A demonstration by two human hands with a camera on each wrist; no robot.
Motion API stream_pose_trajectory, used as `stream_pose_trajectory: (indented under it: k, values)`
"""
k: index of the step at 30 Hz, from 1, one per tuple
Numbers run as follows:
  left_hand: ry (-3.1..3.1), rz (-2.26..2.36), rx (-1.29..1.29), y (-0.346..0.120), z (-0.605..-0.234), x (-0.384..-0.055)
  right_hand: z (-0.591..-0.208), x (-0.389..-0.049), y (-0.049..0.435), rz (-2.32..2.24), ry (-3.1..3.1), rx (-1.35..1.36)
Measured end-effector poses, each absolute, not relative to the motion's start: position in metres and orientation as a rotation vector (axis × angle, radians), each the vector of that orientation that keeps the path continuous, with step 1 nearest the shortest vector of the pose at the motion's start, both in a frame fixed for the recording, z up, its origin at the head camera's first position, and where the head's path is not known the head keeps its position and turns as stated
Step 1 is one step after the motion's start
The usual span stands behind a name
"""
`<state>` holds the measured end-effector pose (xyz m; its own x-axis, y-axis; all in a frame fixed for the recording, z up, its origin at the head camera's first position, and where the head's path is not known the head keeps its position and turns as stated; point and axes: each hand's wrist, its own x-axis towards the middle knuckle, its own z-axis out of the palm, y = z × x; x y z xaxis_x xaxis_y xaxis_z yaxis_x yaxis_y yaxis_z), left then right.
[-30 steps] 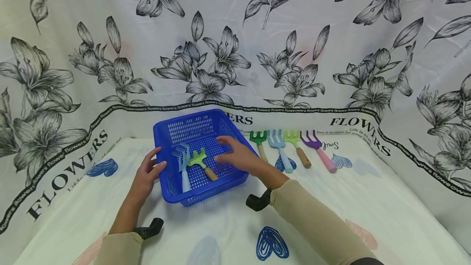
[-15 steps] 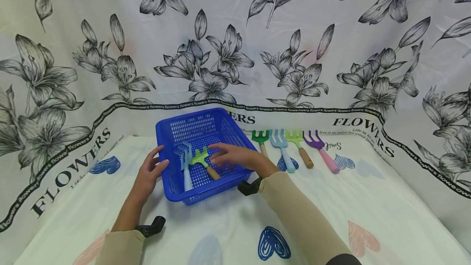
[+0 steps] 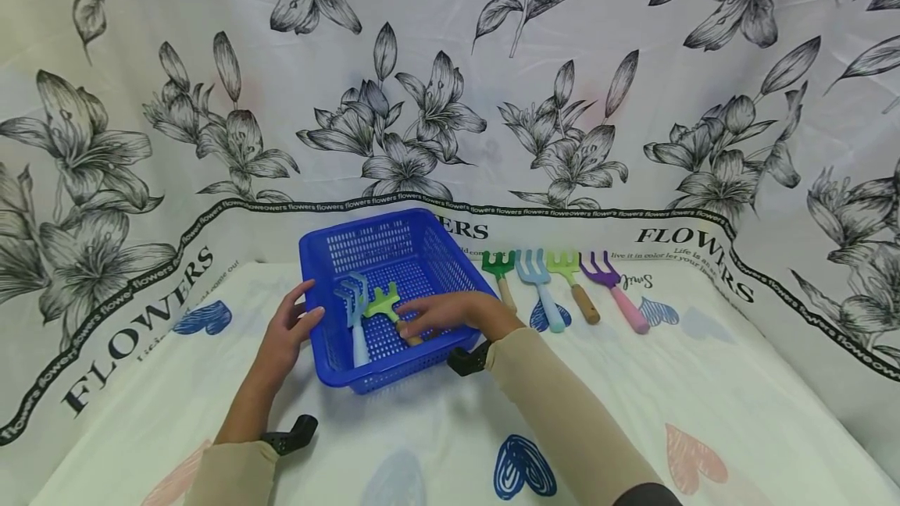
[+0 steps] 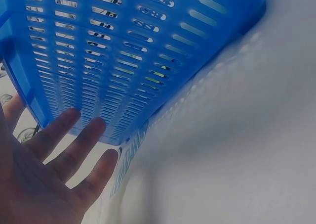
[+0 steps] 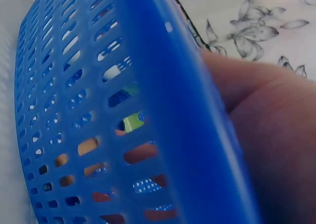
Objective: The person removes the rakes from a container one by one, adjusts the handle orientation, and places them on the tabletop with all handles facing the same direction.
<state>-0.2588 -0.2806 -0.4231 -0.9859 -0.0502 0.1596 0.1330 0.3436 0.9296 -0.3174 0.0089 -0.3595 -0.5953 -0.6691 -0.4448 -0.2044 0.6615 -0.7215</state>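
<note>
A blue perforated basket point(image 3: 415, 358) sits tilted slightly in the head view, with a light green hand rake point(image 3: 383, 301) and a light blue hand rake point(image 3: 358, 334) inside. My right hand point(image 3: 450, 315) reaches over the near right rim, thumb and fingers around the green rake's wooden handle. The basket wall partly hides that grip in the right wrist view, where bits of handle point(image 5: 89, 146) show through the slots. At the basket's left side is my left hand point(image 3: 283, 334). In the left wrist view its fingers point(image 4: 81, 145) are spread and fairly straight against the slotted outer wall.
Right of the basket lie, in a row, a dark green hand rake point(image 3: 501, 279), a light blue one point(image 3: 541, 287), a light green one point(image 3: 576, 287) and a purple one with a pink handle point(image 3: 615, 291). A flower-printed cloth point(image 3: 562, 139) hangs behind the table.
My right hand has moved left and down into the basket, and its fingers have come onto the light green hand rake's handle. The left hand stays at the basket's side.
</note>
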Motion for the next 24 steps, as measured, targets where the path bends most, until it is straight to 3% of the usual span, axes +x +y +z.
stream_pose_trajectory:
  k: [24]
  values:
    - [-2.434, -1.692, -0.077, -0.277, -0.419, -0.254, -0.355, -0.306, 0.005, -0.589, 2.471, -0.645]
